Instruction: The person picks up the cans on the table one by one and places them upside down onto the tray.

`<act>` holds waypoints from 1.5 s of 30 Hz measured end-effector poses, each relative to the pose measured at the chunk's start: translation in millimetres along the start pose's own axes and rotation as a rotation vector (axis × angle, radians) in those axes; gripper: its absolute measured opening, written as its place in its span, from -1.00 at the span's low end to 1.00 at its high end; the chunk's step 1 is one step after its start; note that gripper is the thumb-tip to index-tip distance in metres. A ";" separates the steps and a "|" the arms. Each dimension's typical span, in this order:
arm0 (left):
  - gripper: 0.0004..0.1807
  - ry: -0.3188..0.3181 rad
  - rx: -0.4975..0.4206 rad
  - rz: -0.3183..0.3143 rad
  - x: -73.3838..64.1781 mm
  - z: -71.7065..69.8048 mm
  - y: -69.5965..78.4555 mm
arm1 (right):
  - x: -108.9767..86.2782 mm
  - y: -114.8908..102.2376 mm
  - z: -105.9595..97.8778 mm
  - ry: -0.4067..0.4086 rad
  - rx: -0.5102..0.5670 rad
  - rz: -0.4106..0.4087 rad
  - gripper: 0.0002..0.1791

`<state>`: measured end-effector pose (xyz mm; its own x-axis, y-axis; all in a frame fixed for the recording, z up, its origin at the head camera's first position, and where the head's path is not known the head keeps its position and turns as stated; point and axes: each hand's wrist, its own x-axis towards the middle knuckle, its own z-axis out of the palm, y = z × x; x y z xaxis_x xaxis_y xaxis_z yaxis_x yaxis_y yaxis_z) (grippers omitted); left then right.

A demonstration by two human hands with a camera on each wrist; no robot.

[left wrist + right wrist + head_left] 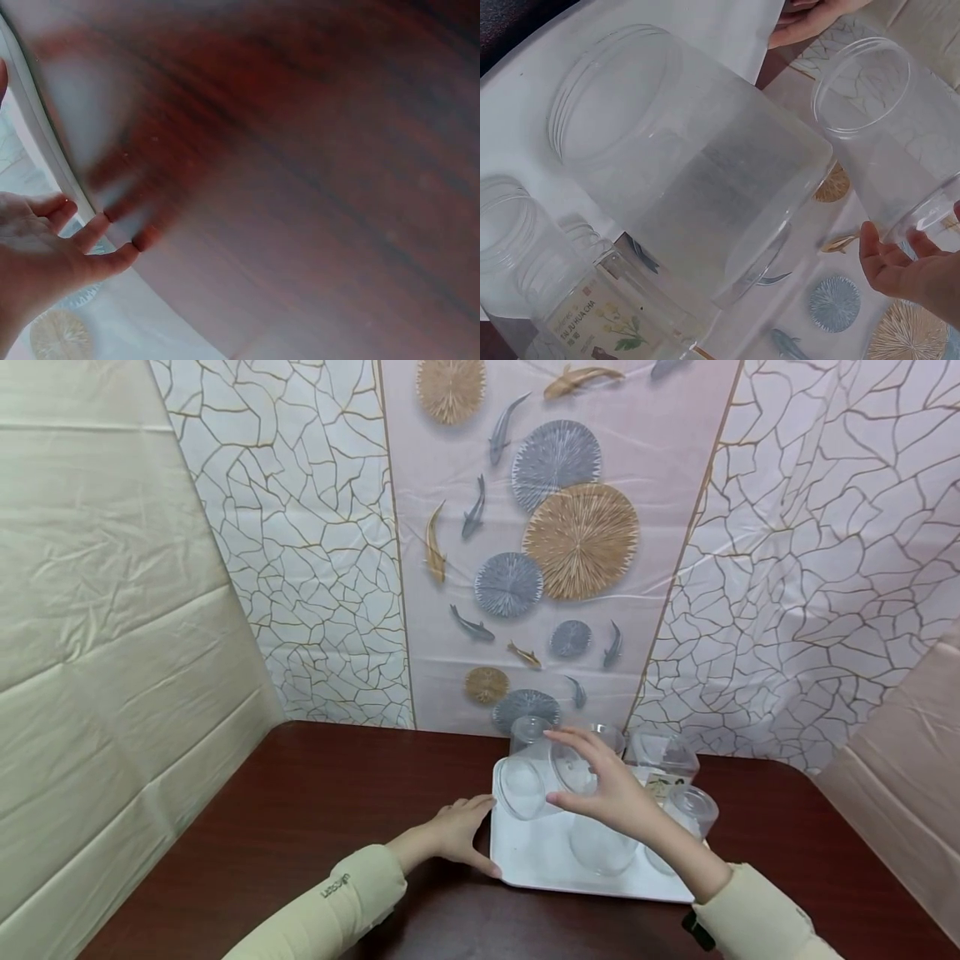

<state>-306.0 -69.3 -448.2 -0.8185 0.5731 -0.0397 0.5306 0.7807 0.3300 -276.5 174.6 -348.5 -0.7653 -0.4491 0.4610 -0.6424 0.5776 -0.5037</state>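
Observation:
My right hand (615, 789) grips a clear plastic jar (525, 783) near one end, thumb and fingers spread across it. That jar is tilted on its side above the left part of a white tray (536, 864). In the right wrist view the jar's open threaded mouth (862, 86) points away from the right hand (911, 266). Against the tray's left edge lies my left hand (457, 837), thumb at the front corner and fingers extended; the left wrist view shows this hand (45, 251) with loosely spread fingers beside the tray's rim.
A large clear jar (720, 165) stands on the tray. Right of it are a jar with a printed flower-tea label (600, 322) and a smaller clear jar (693, 810). Another jar (529, 729) stands at the back. A patterned cloth (457, 610) hangs behind the dark table (337, 793).

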 end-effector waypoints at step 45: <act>0.11 -0.025 -0.028 -0.006 1.2 -0.6 2.1 | 17.4 0.3 21.8 -0.222 -0.230 -0.020 -0.28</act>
<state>-306.0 -67.2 -447.1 -0.8158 0.5747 -0.0649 0.5191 0.7771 0.3559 -290.8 152.0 -356.5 -0.7589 -0.5852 0.2857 -0.6509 0.6949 -0.3057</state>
